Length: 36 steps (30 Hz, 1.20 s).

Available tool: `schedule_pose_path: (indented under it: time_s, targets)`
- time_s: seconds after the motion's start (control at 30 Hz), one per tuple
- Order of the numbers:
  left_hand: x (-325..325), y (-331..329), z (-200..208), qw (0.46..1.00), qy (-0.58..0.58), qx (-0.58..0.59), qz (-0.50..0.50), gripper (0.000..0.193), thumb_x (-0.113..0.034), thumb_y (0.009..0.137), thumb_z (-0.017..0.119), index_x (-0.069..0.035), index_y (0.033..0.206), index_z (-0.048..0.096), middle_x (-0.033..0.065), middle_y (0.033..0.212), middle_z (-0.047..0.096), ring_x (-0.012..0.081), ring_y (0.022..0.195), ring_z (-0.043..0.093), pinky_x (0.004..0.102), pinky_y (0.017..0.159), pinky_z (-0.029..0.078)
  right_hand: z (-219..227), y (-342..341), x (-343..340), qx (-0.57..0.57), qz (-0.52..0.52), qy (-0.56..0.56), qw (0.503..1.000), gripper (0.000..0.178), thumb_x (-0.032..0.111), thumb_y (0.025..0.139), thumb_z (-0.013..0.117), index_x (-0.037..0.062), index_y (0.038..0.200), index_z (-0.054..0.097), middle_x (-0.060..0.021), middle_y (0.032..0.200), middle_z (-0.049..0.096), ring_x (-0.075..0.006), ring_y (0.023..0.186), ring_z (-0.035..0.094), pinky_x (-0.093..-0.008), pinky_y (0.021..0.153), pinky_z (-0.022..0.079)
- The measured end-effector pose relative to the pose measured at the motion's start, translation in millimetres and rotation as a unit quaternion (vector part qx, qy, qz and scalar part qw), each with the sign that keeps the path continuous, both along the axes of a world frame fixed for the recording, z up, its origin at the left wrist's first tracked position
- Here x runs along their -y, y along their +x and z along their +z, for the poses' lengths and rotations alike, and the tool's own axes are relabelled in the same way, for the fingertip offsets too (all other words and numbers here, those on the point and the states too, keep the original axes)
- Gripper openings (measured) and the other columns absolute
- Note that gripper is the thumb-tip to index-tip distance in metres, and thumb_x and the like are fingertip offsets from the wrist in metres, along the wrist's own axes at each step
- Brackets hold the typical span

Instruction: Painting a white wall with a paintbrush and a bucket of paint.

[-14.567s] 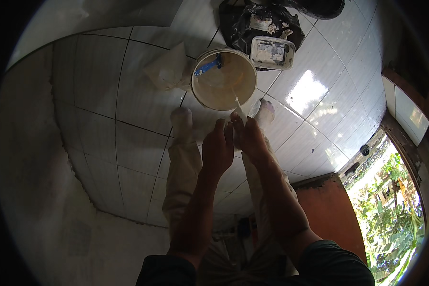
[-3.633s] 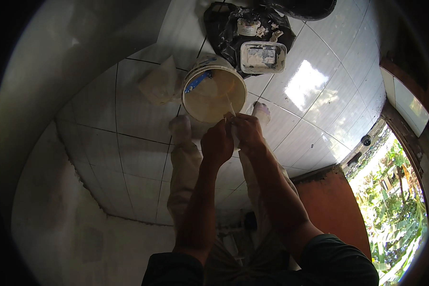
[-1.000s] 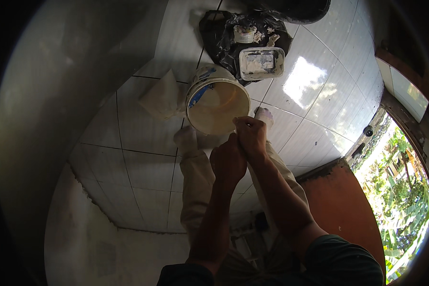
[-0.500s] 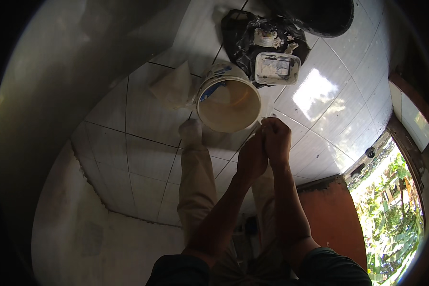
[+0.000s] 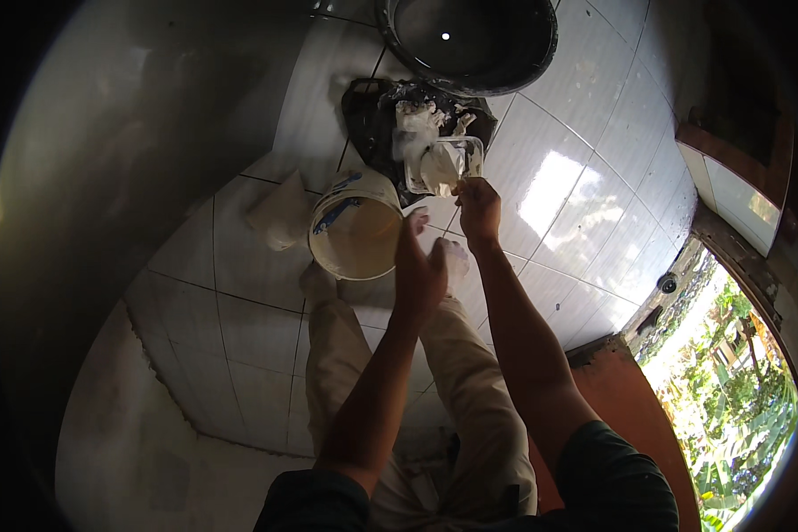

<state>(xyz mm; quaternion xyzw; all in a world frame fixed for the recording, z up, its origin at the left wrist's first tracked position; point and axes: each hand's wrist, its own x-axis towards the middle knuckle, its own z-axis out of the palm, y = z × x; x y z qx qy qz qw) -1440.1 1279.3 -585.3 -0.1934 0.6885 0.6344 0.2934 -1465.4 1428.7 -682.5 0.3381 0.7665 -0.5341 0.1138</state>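
Note:
My right hand [image 5: 479,211] is closed on the edge of a crumpled whitish sheet [image 5: 442,168]; whether it is cloth or plastic I cannot tell. The sheet hangs over a shallow clear tub [image 5: 475,152] smeared with white and hides much of it. Beside the right rim of a cream bucket [image 5: 356,238], my left hand [image 5: 419,275] is open, fingers and thumb apart, with nothing in it. The bucket has blue marks on its wall and looks pale inside.
A black plastic bag [image 5: 363,115] with whitish scraps [image 5: 417,117] lies beyond the bucket. Farther off stands a large black basin [image 5: 465,44]. A pale plastic bag [image 5: 279,213] rests left of the bucket on the tiled floor [image 5: 257,288]. An orange panel [image 5: 612,399] is at right.
My hands, together by the bucket before, have separated. The right moved forward to the tub and now holds the whitish sheet; the left opened. The view shifted, showing more of the basin.

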Motion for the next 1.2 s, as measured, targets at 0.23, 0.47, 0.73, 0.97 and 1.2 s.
schedule_pose_path:
  time_s: [0.23, 0.47, 0.73, 0.97, 1.2]
  targets:
    - [83.5, -7.5, 0.5, 0.863, -0.503, 0.002, -0.046, 0.057, -0.004, 0.087, 0.064, 0.001, 0.138, 0.039, 0.0252, 0.133, 0.047, 0.0412, 0.127, 0.050, 0.0500, 0.109, 0.041, 2.6, -65.0, 22.9, -0.002, 0.132, 0.216, 0.967, 0.031, 0.025, 0.086, 0.075, 0.0059, 0.111, 0.068, -0.0166, 0.102, 0.072, -0.0388, 0.098, 0.068, -0.0458, 0.084, 0.053]
    - [114.3, 25.0, -16.1, 0.946, -0.294, 0.077, 0.113, 0.068, 0.001, 0.081, 0.066, 0.004, 0.138, 0.030, 0.0336, 0.131, 0.044, 0.0497, 0.126, 0.047, 0.0519, 0.112, 0.036, -24.4, -138.7, 57.8, 0.095, 0.264, 0.250, 0.927, 0.052, 0.030, 0.088, 0.069, 0.0202, 0.139, 0.058, -0.0206, 0.127, 0.066, -0.0404, 0.119, 0.062, -0.0504, 0.098, 0.051]
    - [116.2, 4.6, -2.4, 0.963, -0.199, 0.138, 0.119, 0.066, 0.003, 0.083, 0.059, 0.003, 0.137, 0.022, 0.0380, 0.126, 0.047, 0.0515, 0.117, 0.055, 0.0532, 0.102, 0.043, -62.5, -137.3, 54.6, 0.145, 0.285, 0.271, 0.908, 0.056, 0.052, 0.082, 0.074, 0.0121, 0.122, 0.071, -0.0187, 0.117, 0.072, -0.0364, 0.112, 0.068, -0.0460, 0.098, 0.052]
    - [118.4, 2.7, -16.6, 0.950, -0.233, 0.069, 0.196, 0.052, -0.005, 0.083, 0.061, 0.004, 0.130, 0.041, 0.0247, 0.103, 0.060, 0.0387, 0.104, 0.062, 0.0475, 0.093, 0.048, 56.4, -127.8, 88.8, -0.226, 0.302, 0.249, 0.892, 0.036, 0.026, 0.076, 0.087, 0.0042, 0.089, 0.062, -0.0142, 0.092, 0.065, -0.0357, 0.084, 0.068, -0.0474, 0.072, 0.054]
    - [96.2, -21.7, -0.7, 0.958, -0.185, 0.052, 0.213, 0.052, -0.005, 0.084, 0.064, -0.006, 0.133, 0.045, 0.0193, 0.124, 0.056, 0.0284, 0.104, 0.065, 0.0361, 0.073, 0.059, 103.0, -215.2, 31.1, -0.278, 0.247, 0.334, 0.866, 0.038, 0.028, 0.077, 0.081, 0.0037, 0.102, 0.065, -0.0190, 0.095, 0.063, -0.0386, 0.081, 0.069, -0.0476, 0.068, 0.057]
